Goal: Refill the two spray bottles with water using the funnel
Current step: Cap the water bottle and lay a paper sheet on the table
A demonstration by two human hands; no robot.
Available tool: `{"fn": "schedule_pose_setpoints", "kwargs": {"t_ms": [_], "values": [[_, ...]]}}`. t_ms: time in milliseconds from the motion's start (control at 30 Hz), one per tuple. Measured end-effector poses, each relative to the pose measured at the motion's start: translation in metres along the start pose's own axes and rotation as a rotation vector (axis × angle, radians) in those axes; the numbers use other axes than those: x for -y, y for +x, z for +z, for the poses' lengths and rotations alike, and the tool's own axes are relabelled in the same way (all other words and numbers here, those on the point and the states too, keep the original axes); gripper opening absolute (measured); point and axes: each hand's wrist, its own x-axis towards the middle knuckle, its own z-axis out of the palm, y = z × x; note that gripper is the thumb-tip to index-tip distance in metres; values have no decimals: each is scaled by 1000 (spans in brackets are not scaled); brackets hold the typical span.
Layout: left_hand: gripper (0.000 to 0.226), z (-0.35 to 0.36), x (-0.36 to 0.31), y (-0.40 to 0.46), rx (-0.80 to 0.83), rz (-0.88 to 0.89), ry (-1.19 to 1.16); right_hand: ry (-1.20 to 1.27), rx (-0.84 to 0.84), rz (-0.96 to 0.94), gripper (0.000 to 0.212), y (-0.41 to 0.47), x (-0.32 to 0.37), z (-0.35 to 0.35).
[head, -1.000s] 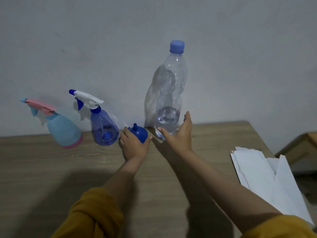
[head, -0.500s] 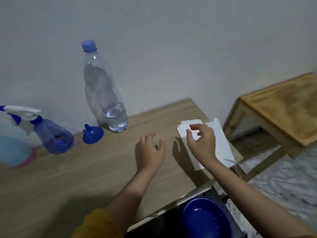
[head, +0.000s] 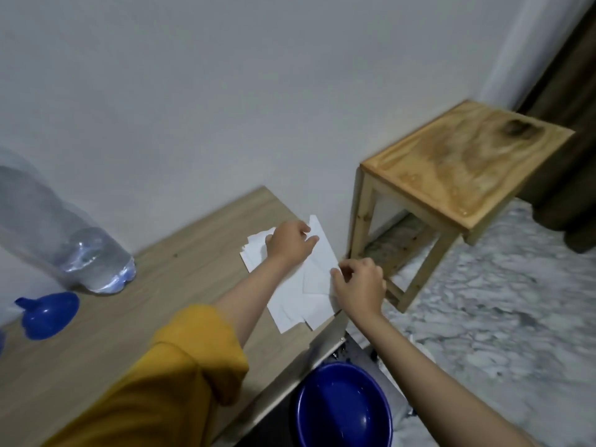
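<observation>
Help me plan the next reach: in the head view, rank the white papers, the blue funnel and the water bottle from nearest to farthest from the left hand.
1. White papers: under the left hand, at the table's right end.
2. Water bottle: well to the left, by the wall.
3. Blue funnel: farthest, on the table near the picture's left edge.

blue funnel [head: 48,314], white papers [head: 300,285] — yellow sleeve [head: 180,375], marbled floor [head: 500,301]

bare tabletop [head: 180,285] — funnel [head: 48,314] to papers [head: 300,301]

Head view — downward, close over table [head: 180,253]
</observation>
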Motion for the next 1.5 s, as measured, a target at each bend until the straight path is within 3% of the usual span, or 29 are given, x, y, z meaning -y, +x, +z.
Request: {"fn": "schedule_pose_setpoints", "kwargs": {"t_ms": [233,367,633,833,1100,1500], "values": [[37,13,-18,18,10,-105,60,57,1,-3,17,0,-3,0],[28,19,-21,19,20,-139,8,73,-15,4,16,-1,-3,2],[16,17,-25,7,-64,-73,-67,127,-17,2,16,-2,1,1],[19,-10,-31,-3,-120,-41,-220,175,-42,-40,14,-4,12,-12],[7,-59,-40,-29,-265,-46,-345,223,-45,-156,15,-8,48,-51],[6,-147,3,-91,-461,-130,-473,303,-16,-378,13,-56,132,-64]]}}
